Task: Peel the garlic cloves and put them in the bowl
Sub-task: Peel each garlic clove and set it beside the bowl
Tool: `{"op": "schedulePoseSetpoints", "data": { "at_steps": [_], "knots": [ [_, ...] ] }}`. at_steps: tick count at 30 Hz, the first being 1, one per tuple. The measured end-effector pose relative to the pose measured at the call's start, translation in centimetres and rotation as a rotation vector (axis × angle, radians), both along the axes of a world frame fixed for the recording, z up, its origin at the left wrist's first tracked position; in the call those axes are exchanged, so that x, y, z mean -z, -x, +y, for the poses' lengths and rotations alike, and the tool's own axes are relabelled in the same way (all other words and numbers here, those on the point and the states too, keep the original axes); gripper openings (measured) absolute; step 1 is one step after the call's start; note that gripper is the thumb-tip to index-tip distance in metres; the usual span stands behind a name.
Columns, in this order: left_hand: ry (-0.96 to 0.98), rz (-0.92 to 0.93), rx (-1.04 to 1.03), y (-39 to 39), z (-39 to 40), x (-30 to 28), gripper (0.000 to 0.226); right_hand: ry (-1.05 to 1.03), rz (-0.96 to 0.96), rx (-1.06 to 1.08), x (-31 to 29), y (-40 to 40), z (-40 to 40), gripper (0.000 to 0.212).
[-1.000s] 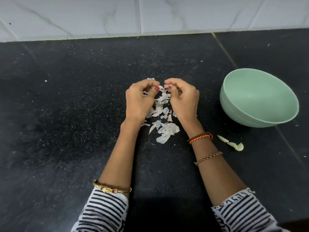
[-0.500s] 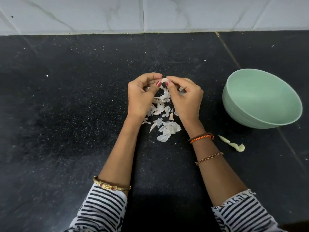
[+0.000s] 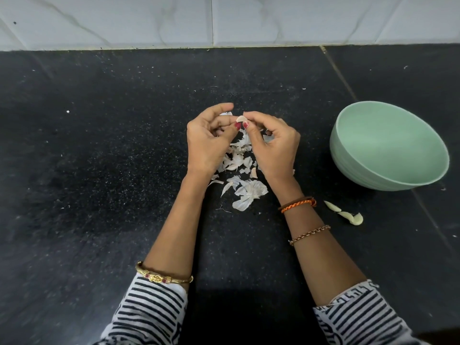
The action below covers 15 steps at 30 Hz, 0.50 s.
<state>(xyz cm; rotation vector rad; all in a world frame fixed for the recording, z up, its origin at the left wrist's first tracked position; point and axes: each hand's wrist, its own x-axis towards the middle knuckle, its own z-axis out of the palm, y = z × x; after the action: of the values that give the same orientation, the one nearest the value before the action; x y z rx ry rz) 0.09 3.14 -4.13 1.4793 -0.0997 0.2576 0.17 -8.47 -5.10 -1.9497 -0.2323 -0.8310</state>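
Observation:
A small garlic clove (image 3: pixel 241 119) is pinched between the fingertips of my left hand (image 3: pixel 207 143) and my right hand (image 3: pixel 275 148), held just above the black counter. Both hands have curled fingers meeting at the clove. Below and between them lies a heap of white garlic skins (image 3: pixel 245 175). The pale green bowl (image 3: pixel 348 155) stands to the right of my right hand, and its visible inside looks bare. Peeled pale cloves (image 3: pixel 347 215) lie on the counter in front of the bowl, near my right wrist.
The black speckled counter (image 3: pixel 99 170) stretches wide to the left and toward me. A white tiled wall (image 3: pixel 224 21) borders its far edge. Tiny skin flecks are scattered around.
My hands have drawn closer together and risen slightly. The clove now shows between both sets of fingertips.

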Motion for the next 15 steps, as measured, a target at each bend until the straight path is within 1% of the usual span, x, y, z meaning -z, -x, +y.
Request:
{"op": "schedulePoseSetpoints", "data": {
  "at_steps": [6,11,13,15],
  "knots": [
    [0.062,-0.020,-0.008,0.22,0.25,-0.29,0.027,-0.037,-0.011,0.021,-0.08,0.15,-0.13,0.013],
    [0.050,-0.012,-0.013,0.18,0.33,-0.19,0.026,-0.025,-0.003,0.021,-0.11,0.19,-0.24,0.011],
    [0.022,-0.014,-0.032,0.12,0.42,-0.02,0.023,-0.021,0.001,0.015,-0.12,0.22,-0.17,0.011],
    [-0.054,-0.043,-0.047,0.13,0.50,0.15,0.018,-0.017,0.008,0.009,-0.12,0.24,-0.14,0.011]
  ]
}}
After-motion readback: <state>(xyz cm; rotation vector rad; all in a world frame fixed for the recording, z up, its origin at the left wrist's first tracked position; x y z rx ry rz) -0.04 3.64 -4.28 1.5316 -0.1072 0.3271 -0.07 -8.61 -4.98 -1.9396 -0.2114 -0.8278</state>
